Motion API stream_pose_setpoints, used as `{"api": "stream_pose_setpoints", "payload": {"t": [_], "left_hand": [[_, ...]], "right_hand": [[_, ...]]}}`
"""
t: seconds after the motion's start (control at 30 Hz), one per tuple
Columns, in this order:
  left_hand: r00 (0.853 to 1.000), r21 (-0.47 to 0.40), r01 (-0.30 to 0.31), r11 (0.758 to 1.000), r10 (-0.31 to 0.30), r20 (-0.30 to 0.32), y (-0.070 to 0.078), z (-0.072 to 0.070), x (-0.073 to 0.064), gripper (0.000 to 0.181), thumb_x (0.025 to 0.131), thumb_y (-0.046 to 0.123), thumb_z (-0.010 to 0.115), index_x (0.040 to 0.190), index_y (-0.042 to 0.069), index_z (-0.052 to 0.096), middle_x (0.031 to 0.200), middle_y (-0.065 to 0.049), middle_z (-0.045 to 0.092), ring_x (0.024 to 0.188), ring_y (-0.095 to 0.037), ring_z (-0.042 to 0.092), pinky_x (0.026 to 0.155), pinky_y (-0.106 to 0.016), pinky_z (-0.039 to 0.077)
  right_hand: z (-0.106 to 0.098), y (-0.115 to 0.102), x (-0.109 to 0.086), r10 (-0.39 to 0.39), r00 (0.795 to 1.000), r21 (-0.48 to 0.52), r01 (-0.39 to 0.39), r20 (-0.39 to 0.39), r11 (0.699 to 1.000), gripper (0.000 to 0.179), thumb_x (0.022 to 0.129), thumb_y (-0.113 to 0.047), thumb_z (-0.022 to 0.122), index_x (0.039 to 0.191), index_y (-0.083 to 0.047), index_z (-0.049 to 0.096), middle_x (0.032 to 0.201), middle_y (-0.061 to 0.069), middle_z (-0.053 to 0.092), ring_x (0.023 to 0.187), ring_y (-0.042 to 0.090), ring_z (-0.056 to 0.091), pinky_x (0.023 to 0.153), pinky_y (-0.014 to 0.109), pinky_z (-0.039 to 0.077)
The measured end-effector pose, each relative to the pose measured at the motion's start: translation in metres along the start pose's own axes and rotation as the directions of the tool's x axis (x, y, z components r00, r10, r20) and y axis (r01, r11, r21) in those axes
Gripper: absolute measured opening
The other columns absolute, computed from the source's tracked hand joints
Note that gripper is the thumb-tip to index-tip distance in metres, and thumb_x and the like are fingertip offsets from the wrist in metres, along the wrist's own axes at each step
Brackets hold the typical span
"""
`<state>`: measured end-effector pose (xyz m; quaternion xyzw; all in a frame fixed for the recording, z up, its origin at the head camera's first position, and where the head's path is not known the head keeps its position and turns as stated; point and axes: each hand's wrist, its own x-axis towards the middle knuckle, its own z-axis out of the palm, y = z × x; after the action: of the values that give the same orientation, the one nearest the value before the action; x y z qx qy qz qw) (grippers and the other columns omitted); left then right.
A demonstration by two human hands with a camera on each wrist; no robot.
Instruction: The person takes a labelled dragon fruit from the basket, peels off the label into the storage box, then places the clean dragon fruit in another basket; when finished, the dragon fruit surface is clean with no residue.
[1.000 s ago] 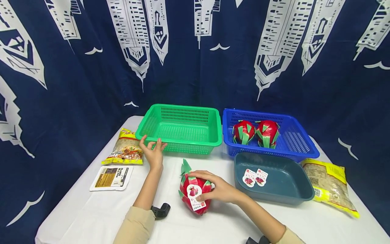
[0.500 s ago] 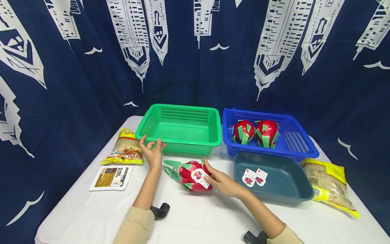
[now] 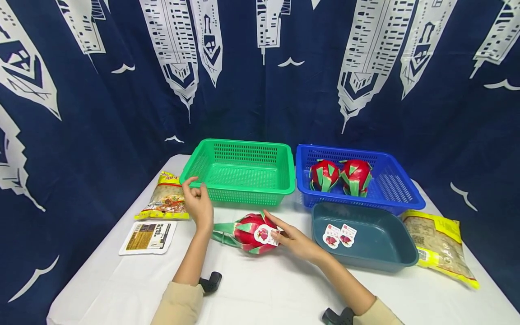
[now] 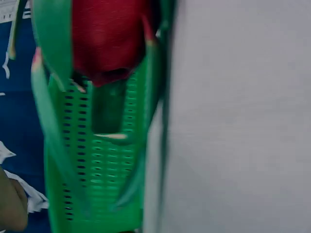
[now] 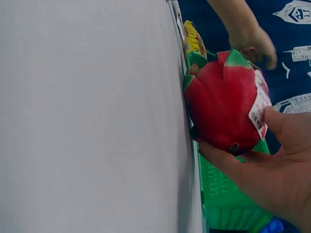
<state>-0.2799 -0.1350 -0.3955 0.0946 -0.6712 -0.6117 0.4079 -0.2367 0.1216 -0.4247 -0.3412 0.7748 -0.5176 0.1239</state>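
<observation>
My right hand (image 3: 298, 243) grips a red dragon fruit (image 3: 245, 235) low over the table, its long green leaf tips pointing left. In the right wrist view, fingers curl under the dragon fruit (image 5: 221, 104) and the thumb rests on its white label (image 5: 259, 104). My left hand (image 3: 200, 210) holds nothing; its fingers bend loosely by the front left corner of the green basket (image 3: 248, 196). Near that wrist, the leaf tips pass partly behind the arm. The left wrist view has the dragon fruit's red body (image 4: 109, 39) and green leaves up close.
At the back right, a blue basket (image 3: 400, 180) holds two dragon fruits (image 3: 356, 176). Before it stands a dark teal tub (image 3: 378, 262) with two fruit labels (image 3: 347, 236) inside. Yellow food bags (image 3: 440, 243) lie at the right and left; a white-edged package (image 3: 148, 237) lies front left.
The right hand has turned the dragon fruit so its leaf tips swung from pointing away to pointing left. The left hand has drawn back slightly from the green basket's rim, fingers more bent.
</observation>
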Motion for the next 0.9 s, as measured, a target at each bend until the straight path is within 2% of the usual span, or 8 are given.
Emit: {"api": "stream_pose_setpoints", "payload": {"t": [0.07, 0.1, 0.17, 0.3, 0.4, 0.53, 0.67, 0.9], "left_hand": [[0.97, -0.046, -0.143, 0.989, 0.149, 0.194, 0.01, 0.0, 0.0, 0.022, 0.088, 0.009, 0.059, 0.11, 0.01, 0.059, 0.057, 0.002, 0.043, 0.049, -0.009, 0.036, 0.049, -0.025, 0.032], [0.919, -0.079, -0.194, 0.978, 0.209, 0.335, 0.015, 0.0, 0.0, 0.023, 0.087, 0.011, 0.062, 0.11, 0.01, 0.06, 0.061, 0.001, 0.049, 0.052, -0.011, 0.041, 0.051, -0.025, 0.036], [0.733, -0.105, -0.262, 0.959, 0.268, 0.625, 0.022, 0.0, -0.001, 0.036, 0.085, 0.018, 0.068, 0.119, 0.015, 0.058, 0.077, -0.002, 0.06, 0.069, -0.012, 0.054, 0.064, -0.031, 0.046], [0.262, -0.023, -0.387, 0.922, 0.134, 0.956, 0.026, -0.001, -0.01, 0.076, 0.074, 0.043, 0.075, 0.139, 0.033, 0.038, 0.127, -0.002, 0.052, 0.115, -0.014, 0.046, 0.091, -0.045, 0.041], [0.08, 0.037, -0.457, 0.889, 0.0, 0.997, 0.022, -0.001, -0.02, 0.094, 0.065, 0.051, 0.079, 0.143, 0.039, 0.028, 0.14, 0.004, 0.038, 0.123, -0.012, 0.036, 0.094, -0.041, 0.039], [0.033, 0.067, -0.475, 0.877, -0.059, 0.998, 0.014, -0.002, -0.027, 0.105, 0.057, 0.048, 0.085, 0.144, 0.038, 0.026, 0.135, 0.01, 0.039, 0.118, -0.01, 0.039, 0.089, -0.035, 0.043], [0.047, 0.084, -0.499, 0.863, -0.07, 0.996, 0.01, -0.001, -0.029, 0.109, 0.054, 0.048, 0.086, 0.143, 0.04, 0.024, 0.13, 0.01, 0.043, 0.113, -0.01, 0.044, 0.085, -0.035, 0.044], [0.08, 0.111, -0.511, 0.853, -0.082, 0.993, 0.005, 0.0, -0.029, 0.105, 0.053, 0.05, 0.085, 0.139, 0.046, 0.025, 0.123, 0.01, 0.047, 0.108, -0.009, 0.046, 0.081, -0.032, 0.045]], "right_hand": [[0.001, 0.001, -0.001, -0.013, 1.0, -0.021, 0.013, -0.025, 1.0, 0.055, 0.097, -0.019, 0.047, 0.147, -0.02, 0.024, 0.15, 0.002, 0.022, 0.134, 0.024, 0.024, 0.104, 0.045, 0.027], [0.001, 0.002, -0.001, -0.018, 0.999, -0.025, 0.017, -0.037, 1.0, 0.055, 0.097, -0.018, 0.048, 0.147, -0.02, 0.025, 0.15, 0.003, 0.023, 0.132, 0.026, 0.028, 0.103, 0.045, 0.029], [0.003, 0.002, -0.002, -0.027, 0.997, -0.044, 0.024, -0.069, 0.999, 0.055, 0.096, -0.018, 0.049, 0.146, -0.018, 0.027, 0.148, 0.006, 0.027, 0.126, 0.029, 0.038, 0.099, 0.045, 0.035], [0.009, 0.0, -0.004, -0.047, 0.982, -0.117, 0.026, -0.182, 0.993, 0.053, 0.094, -0.017, 0.055, 0.143, -0.015, 0.035, 0.14, 0.011, 0.04, 0.114, 0.03, 0.05, 0.09, 0.04, 0.045], [0.014, -0.005, -0.008, -0.108, 0.946, -0.209, 0.043, -0.307, 0.977, 0.049, 0.091, -0.014, 0.06, 0.137, -0.012, 0.044, 0.131, 0.012, 0.049, 0.113, 0.03, 0.051, 0.088, 0.039, 0.046], [0.022, -0.023, -0.015, -0.186, 0.86, -0.27, 0.058, -0.476, 0.961, 0.043, 0.085, -0.005, 0.065, 0.127, -0.003, 0.053, 0.115, 0.017, 0.056, 0.104, 0.033, 0.054, 0.085, 0.046, 0.047], [0.027, -0.04, -0.022, -0.124, 0.798, -0.218, -0.009, -0.589, 0.976, 0.039, 0.081, -0.006, 0.07, 0.118, -0.003, 0.059, 0.088, 0.016, 0.056, 0.072, 0.024, 0.056, 0.064, 0.034, 0.049], [0.033, -0.013, -0.021, 0.14, 0.782, 0.089, -0.108, -0.607, 0.99, 0.044, 0.076, -0.024, 0.077, 0.117, -0.014, 0.063, 0.055, -0.001, 0.031, 0.046, 0.005, 0.022, 0.042, 0.02, 0.02]]}}
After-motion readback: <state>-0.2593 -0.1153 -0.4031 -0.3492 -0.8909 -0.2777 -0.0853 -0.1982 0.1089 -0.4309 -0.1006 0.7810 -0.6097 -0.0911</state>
